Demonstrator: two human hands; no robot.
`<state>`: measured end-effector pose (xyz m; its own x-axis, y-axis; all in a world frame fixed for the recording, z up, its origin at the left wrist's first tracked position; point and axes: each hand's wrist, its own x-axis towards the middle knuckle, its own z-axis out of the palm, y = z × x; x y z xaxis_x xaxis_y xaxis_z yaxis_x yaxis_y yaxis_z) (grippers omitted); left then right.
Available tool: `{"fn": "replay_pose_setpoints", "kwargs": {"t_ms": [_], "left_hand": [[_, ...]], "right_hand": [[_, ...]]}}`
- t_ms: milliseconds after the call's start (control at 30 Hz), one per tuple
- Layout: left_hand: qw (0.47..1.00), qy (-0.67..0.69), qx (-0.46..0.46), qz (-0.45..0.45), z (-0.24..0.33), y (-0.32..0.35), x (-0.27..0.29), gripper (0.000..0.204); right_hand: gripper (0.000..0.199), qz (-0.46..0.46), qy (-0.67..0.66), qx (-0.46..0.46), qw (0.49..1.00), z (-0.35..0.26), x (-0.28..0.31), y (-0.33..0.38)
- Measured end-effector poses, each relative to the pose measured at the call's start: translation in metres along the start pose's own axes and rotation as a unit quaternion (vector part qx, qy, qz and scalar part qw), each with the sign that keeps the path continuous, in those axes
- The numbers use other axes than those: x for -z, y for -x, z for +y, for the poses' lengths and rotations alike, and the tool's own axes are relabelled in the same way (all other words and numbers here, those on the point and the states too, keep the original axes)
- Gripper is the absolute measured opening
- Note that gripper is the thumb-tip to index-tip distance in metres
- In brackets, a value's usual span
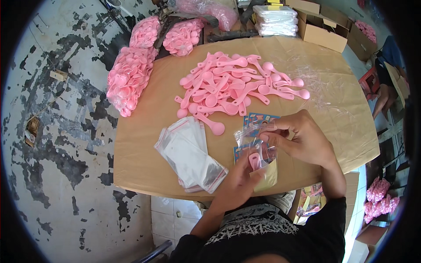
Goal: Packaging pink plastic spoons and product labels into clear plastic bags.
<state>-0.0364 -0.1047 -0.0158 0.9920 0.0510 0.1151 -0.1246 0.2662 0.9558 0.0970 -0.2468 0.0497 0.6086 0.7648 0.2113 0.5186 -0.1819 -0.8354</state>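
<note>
Near the table's front edge, my left hand (241,177) is closed around the lower part of a clear plastic bag (271,174). A pink measuring spoon (254,161) shows inside the bag, its handle end upward, along with a pale yellow part. My right hand (302,138) pinches the bag's clear upper flap between thumb and fingers. Blue printed cards (262,117) lie just behind the bag, partly covered by it and my hands. Left of my hands is a loose stack of clear bags (186,151). A big heap of pink spoons (232,83) spreads beyond.
Bulging plastic sacks of pink spoons (130,79) stand at the table's left edge. Stacked clear packs (275,21) and an opened cardboard box (322,30) are at the back. Thin plastic strips (322,87) litter the right side. Below the table, a box holds filled packets (312,199). Another person's hand (383,103) shows far right.
</note>
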Motion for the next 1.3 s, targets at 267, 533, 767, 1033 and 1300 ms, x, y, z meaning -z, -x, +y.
{"fn": "replay_pose_setpoints", "kwargs": {"t_ms": [267,533,767,1033,1300], "left_hand": [[0.994,-0.043,-0.005,0.105,-0.003,-0.008,0.009,0.033],[0.967,-0.235,0.001,0.097,0.005,-0.002,0.006,0.042],[0.926,-0.371,0.052,0.04,0.018,-0.004,0.009,0.038],[0.998,-0.027,0.054,-0.033,0.018,-0.004,0.0,0.032],[0.999,-0.007,-0.003,-0.046,0.013,-0.015,0.004,0.036]], "right_hand": [[0.015,0.217,0.24,0.185,0.928,0.005,-0.01,-0.009],[0.022,0.093,0.33,0.268,0.9,0.009,-0.022,-0.007],[0.026,0.077,0.348,0.29,0.888,0.024,-0.024,-0.006],[0.013,0.152,-0.01,0.233,0.96,0.023,0.029,0.005],[0.024,0.153,0.419,-0.008,0.895,0.128,0.141,0.021]]}}
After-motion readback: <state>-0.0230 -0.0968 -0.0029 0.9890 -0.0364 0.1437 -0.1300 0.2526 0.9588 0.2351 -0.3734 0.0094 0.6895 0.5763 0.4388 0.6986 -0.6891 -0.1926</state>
